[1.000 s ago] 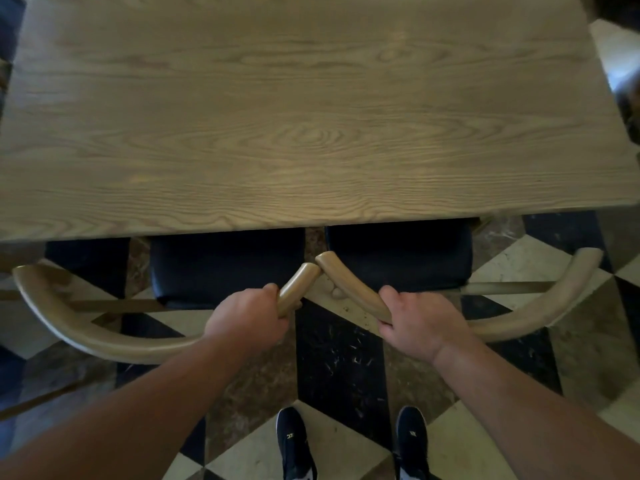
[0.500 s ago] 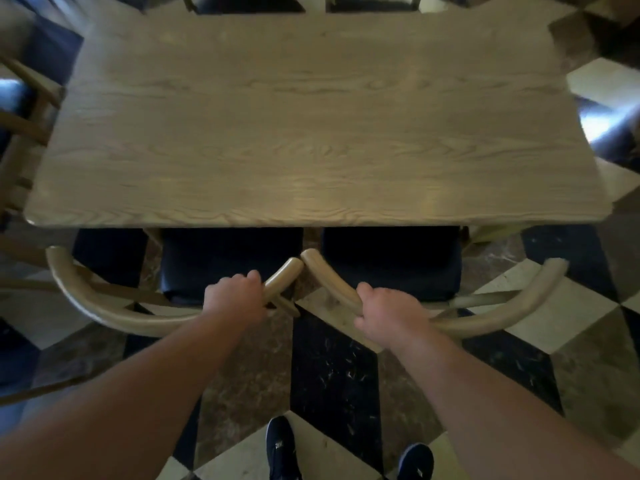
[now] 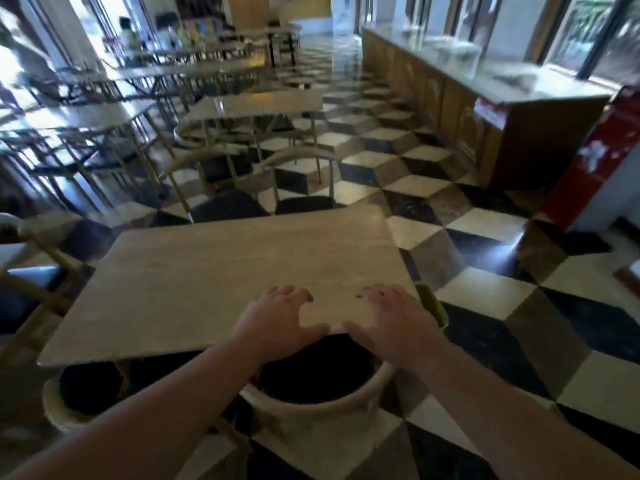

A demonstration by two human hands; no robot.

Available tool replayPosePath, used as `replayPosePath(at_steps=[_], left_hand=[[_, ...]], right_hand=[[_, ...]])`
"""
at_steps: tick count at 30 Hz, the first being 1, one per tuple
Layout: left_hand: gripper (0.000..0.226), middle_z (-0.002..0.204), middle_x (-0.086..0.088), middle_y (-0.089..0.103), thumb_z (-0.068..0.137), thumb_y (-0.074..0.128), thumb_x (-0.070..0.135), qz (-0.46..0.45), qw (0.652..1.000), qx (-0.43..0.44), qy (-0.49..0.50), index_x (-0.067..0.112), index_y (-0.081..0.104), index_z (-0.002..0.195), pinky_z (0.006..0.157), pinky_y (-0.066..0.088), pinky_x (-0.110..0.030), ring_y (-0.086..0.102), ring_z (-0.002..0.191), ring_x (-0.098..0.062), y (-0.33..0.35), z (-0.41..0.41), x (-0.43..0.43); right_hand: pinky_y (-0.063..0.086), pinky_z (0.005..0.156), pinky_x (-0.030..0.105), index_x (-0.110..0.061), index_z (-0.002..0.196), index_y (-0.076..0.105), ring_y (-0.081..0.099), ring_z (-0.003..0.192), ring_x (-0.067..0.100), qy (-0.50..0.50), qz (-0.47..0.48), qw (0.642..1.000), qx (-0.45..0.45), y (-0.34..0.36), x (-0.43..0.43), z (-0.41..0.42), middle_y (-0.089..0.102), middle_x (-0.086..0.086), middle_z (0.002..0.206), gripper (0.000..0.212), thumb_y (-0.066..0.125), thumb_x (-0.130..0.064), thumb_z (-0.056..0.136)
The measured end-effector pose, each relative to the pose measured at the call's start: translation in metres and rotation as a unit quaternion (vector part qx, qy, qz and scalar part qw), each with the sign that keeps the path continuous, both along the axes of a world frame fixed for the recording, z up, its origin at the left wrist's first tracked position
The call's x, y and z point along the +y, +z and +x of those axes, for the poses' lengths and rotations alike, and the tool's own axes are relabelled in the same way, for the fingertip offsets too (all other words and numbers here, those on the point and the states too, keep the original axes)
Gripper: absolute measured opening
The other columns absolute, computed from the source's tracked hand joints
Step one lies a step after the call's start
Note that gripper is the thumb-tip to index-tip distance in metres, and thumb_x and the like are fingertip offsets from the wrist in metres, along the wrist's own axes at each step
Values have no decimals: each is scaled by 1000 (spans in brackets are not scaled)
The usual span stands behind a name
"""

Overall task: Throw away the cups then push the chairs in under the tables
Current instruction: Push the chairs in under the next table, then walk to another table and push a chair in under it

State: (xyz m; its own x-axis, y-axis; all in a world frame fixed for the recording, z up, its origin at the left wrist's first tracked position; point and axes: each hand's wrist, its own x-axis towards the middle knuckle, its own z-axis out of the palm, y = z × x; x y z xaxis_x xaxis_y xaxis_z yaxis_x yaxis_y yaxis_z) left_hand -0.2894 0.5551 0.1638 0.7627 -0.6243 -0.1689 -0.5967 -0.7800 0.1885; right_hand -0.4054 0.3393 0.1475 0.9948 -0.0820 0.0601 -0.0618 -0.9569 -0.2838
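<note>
A bare wooden table (image 3: pixel 214 282) fills the middle of the view. Two chairs with curved pale wooden backs and dark seats sit tucked under its near edge: the right chair (image 3: pixel 322 405) below my hands, the left chair (image 3: pixel 60 415) at the lower left. My left hand (image 3: pixel 277 320) and my right hand (image 3: pixel 391 318) hover over the table's near edge with fingers spread, holding nothing. Two more chairs (image 3: pixel 298 157) stand at the table's far side. No cups are in view.
More tables (image 3: pixel 256 100) and chairs run in rows towards the back left. A long wooden counter (image 3: pixel 485 109) lines the right side, with a red cabinet (image 3: pixel 595 157) beyond it. A checkered floor aisle (image 3: pixel 485 289) runs between them. Another chair (image 3: pixel 31 285) stands at the left edge.
Both hands have let go of the chair backs and risen, fingers open, over the table edge. The view has lifted from the tabletop to the room ahead.
</note>
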Motion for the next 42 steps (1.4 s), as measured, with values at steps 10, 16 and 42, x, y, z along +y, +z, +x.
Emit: replayPosePath(at_steps=[10, 16, 42], left_hand=[[64, 151, 7, 55, 89, 65, 73, -116, 980, -84, -139, 38, 54, 141, 110, 46, -45, 47, 138, -15, 159, -65, -193], [68, 153, 4, 52, 90, 66, 70, -171, 961, -132, -175, 33, 52, 146, 110, 42, -44, 46, 140, -19, 209, -60, -302], [47, 110, 9, 65, 89, 69, 68, -97, 981, -75, -152, 33, 63, 119, 85, 58, -39, 61, 95, -12, 147, 170, -704]], right_hand=[[41, 99, 38, -33, 146, 46, 47, 134, 21, -123, -39, 988, -88, 144, -180, -95, 54, -4, 147, 83, 36, -86, 84], [41, 96, 37, -35, 141, 51, 49, 128, 17, -182, -92, 970, -129, 194, -274, -104, 58, -6, 143, 90, 22, -96, 82], [43, 64, 27, -38, 88, 52, 51, 71, 2, -150, -128, 979, -51, 175, -663, 107, 48, -22, 76, 58, 27, -90, 84]])
